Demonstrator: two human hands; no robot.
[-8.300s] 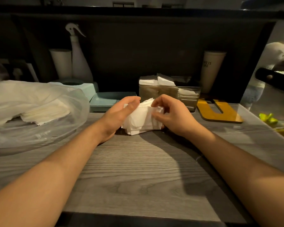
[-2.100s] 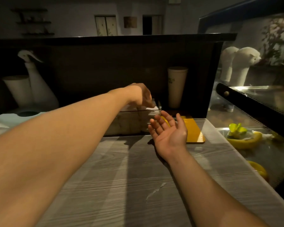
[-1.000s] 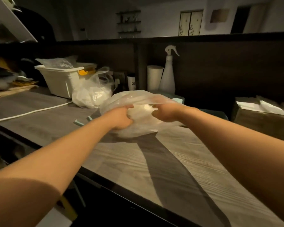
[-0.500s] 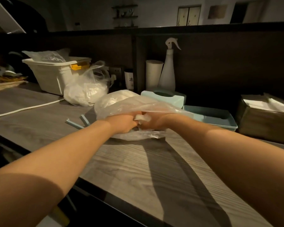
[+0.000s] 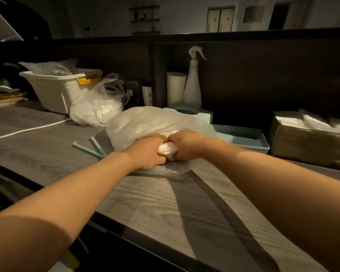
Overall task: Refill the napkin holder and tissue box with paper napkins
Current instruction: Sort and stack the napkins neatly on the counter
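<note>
- Both hands meet at the near end of the clear plastic bag (image 5: 157, 124): my left hand (image 5: 148, 152) and my right hand (image 5: 186, 146) are curled tight on the bag's gathered mouth (image 5: 167, 151), which shows as a white bunched knot between the two fists.
- From here I see knuckles almost touching; the fingertips are tucked under and I cannot see them.
- That bag lies on the grey wood-grain counter (image 5: 175, 209), bulging, with something pale inside; I cannot tell how much is in it.
- Just behind the bag stands a light teal tissue box (image 5: 194, 113) with an oval opening on top, partly hidden by the plastic.
- To the right of it, a shallow teal tray (image 5: 247, 139) rests on the counter.
- Further right, at the frame edge, a brown napkin holder (image 5: 310, 144) carries white napkins (image 5: 312, 122) on top.
- Left of the bag, a teal clip (image 5: 90, 147) lies open in a V on the counter.
- Behind, a white spray bottle (image 5: 192, 85) and a white cup (image 5: 175, 88) stand against the dark back panel.
- Far left: a white bin (image 5: 57, 91), a second plastic bag (image 5: 96, 108) beside it, and a white cable (image 5: 28, 130) running across the counter.
</note>
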